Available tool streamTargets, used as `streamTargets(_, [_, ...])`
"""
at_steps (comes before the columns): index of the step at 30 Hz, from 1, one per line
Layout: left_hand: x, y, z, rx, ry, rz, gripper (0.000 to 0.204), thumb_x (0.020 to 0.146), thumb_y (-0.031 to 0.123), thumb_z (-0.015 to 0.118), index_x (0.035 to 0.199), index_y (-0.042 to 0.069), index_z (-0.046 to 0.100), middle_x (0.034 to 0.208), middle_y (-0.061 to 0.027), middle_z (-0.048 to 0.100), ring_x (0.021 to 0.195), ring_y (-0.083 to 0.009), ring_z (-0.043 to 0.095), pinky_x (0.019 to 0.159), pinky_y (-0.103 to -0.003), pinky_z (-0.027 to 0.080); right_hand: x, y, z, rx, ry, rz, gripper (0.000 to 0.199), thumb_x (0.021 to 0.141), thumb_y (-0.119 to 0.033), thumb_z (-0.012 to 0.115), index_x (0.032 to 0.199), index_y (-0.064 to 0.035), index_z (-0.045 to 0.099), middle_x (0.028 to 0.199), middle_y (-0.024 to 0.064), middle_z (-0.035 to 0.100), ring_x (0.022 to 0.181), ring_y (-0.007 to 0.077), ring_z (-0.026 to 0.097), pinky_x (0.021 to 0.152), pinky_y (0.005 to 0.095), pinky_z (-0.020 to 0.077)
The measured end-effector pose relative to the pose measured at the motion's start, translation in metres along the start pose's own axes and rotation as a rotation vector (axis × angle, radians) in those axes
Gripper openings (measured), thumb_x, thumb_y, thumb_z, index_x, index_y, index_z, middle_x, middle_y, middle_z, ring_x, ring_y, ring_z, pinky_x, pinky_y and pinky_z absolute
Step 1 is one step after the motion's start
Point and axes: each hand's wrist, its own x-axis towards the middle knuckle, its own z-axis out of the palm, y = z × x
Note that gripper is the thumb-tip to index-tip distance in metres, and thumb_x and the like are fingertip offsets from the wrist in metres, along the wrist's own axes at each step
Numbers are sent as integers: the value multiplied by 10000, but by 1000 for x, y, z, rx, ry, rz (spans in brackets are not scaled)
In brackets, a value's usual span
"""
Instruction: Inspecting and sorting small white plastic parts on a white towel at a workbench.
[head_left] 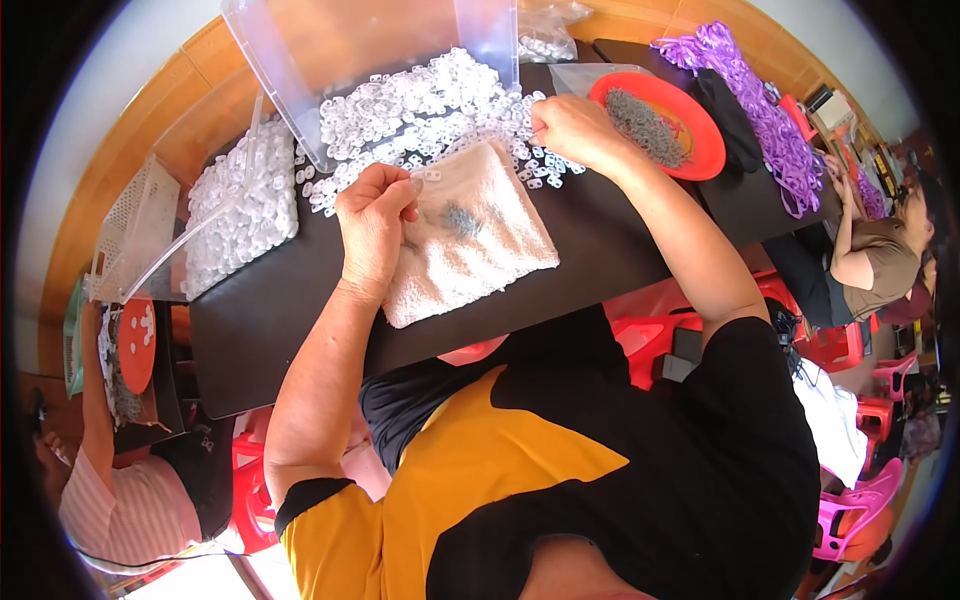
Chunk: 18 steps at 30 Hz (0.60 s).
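My left hand (374, 212) is closed above the left side of a folded cream towel (510, 255). A small white plastic piece with holes (428, 176) sticks out at its thumb and fingertip. My right hand (578, 128) is closed too, beyond the towel's far right corner, close to the loose white pieces (545, 165). Whatever its fingers hold, if anything, is hidden. A small heap of grey bits (461, 221) lies on the towel. Right of my right hand stands a red plate (707, 130) with a pile of thin grey metal bits (640, 125).
A clear bin (290, 90) lies tipped with white pieces spilling out. Left of it, a clear tray (150, 270) holds rounded white parts (240, 205). Purple straps (745, 110) and a black cloth (722, 120) lie right. People sit at both sides, one by an orange plate (137, 350).
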Motion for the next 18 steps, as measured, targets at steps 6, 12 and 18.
streamTargets(6, [-1, 1, 2, -3, -10, -21, 79, 835, 76, 638, 820, -1, 629, 637, -3, 560, 555, -62, 495, 486, -213, 351, -2, 0, 1, -15, 20, -24, 109, 723, -88, 603, 788, -15, 652, 829, 195, 667, 828, 383, 647, 694, 496, 476])
streamTargets(12, [-3, 4, 4, -4, -2, -37, 72, 832, 76, 643, 826, 5, 630, 642, -6, 563, 557, -69, 507, 486, -213, 348, 2, 1, 3, -82, 12, -19, 105, 715, -78, 592, 778, -12, 645, 829, 190, 670, 829, 379, 649, 682, 498, 476])
streamTargets(18, [-2, 2, 5, 12, 14, -12, 105, 839, 117, 624, 837, 13, 638, 625, -28, 581, 459, -53, 413, 433, -210, 292, 1, 4, 10, -46, 97, -134, 104, 752, -108, 663, 827, -66, 605, 791, 124, 639, 803, 343, 621, 683, 463, 448])
